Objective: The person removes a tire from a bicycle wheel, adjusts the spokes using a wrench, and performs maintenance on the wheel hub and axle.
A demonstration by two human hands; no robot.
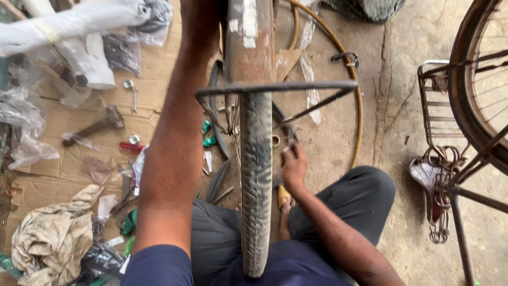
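A bicycle wheel with a worn grey tyre (256, 180) stands upright between my knees, under a rusty mudguard (248, 47) and a thin metal stay (275, 87). My left forearm (174, 137) reaches up along the left side of the mudguard; the hand itself is cut off by the top edge. On the right of the tyre my right hand (294, 165) rests low beside the wheel, its fingers curled in towards the wheel's middle. Whether they grip anything is hidden.
Flattened cardboard (63, 169) on the left carries a hammer (100, 124), a spanner (132, 94), green-handled tools (208, 135), plastic bags and a dirty rag (53, 238). A yellow hoop (359, 106) lies behind the wheel. Another bicycle (476, 90) and a saddle (427, 177) stand at right.
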